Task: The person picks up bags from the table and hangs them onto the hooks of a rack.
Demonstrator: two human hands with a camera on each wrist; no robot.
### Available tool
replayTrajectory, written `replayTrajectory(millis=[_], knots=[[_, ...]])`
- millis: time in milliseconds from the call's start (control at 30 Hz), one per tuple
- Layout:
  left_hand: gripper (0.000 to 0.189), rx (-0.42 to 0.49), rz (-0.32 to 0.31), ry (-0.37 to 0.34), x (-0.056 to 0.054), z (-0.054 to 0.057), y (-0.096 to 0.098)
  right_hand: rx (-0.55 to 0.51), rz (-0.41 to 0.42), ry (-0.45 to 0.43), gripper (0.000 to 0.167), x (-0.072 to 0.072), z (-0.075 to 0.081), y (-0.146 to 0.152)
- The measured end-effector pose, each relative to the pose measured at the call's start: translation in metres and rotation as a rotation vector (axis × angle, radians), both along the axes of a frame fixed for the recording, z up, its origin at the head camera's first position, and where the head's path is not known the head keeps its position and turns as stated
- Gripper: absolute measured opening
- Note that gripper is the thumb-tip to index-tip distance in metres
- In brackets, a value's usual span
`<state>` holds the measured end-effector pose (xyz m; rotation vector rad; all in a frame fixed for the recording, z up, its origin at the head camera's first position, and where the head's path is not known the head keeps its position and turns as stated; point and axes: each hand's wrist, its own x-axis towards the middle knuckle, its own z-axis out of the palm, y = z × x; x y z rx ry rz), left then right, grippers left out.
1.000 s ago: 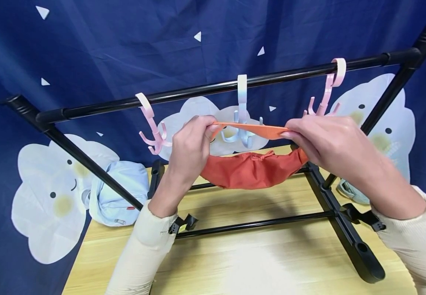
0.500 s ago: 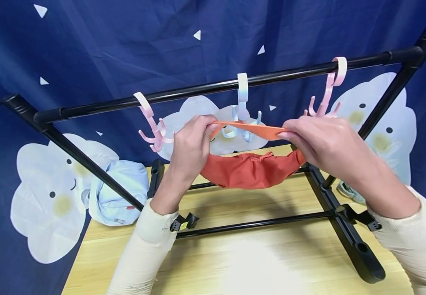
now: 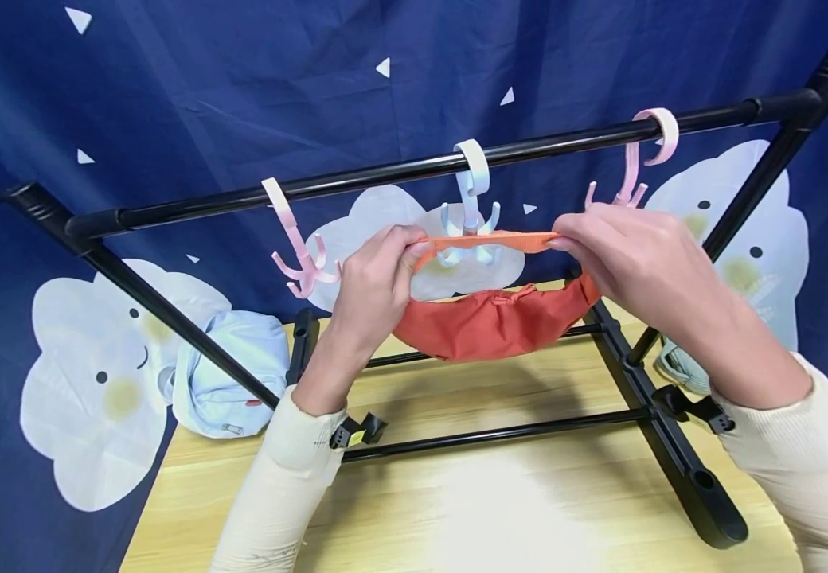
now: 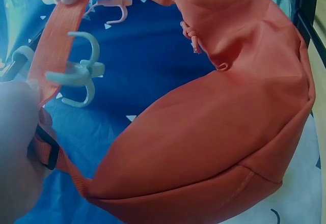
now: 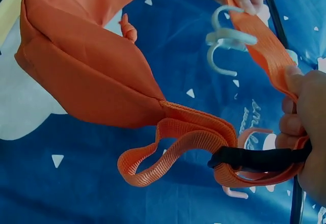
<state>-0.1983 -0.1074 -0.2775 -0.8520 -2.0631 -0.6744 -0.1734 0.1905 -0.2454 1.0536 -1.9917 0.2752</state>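
An orange-red waist bag (image 3: 493, 326) hangs in the air from its orange strap (image 3: 517, 241), its body sagging below both hands. My left hand (image 3: 374, 278) pinches the strap at the left between thumb and fingers. At the right, my right hand (image 3: 636, 251) pinches it too, so the strap stretches nearly level between them. That stretch crosses the prongs of a pale blue hook (image 3: 473, 191) on the rail, with prong tips showing above and below it. In the right wrist view a black buckle (image 5: 260, 159) and a loose strap loop (image 5: 145, 168) hang by the hand.
A black rack rail (image 3: 385, 172) carries the hooks, with a pink hook (image 3: 292, 239) at left and another pink hook (image 3: 632, 171) at right. A light blue backpack (image 3: 231, 374) lies left on the wooden table (image 3: 400, 517). A greenish item (image 3: 682, 366) sits behind the right upright.
My right hand has risen slightly and the strap has levelled out. The blue hook and the right pink hook have turned on the rail. The bag has risen a little.
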Motion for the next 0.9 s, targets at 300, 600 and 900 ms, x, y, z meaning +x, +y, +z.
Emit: replayTrajectory(millis=[300, 600, 900], knots=[[0.019, 0.010, -0.005, -0.096, 0.004, -0.010, -0.002, 0.000, -0.016, -0.058, 0.044, -0.005, -0.010, 0.000], [0.017, 0.025, -0.011, -0.131, 0.006, -0.018, -0.003, -0.046, 0.026, -0.051, 0.044, -0.010, -0.026, -0.003], [0.016, 0.046, -0.033, -0.186, 0.006, -0.025, -0.002, -0.113, 0.032, -0.140, 0.049, -0.010, -0.041, -0.007]])
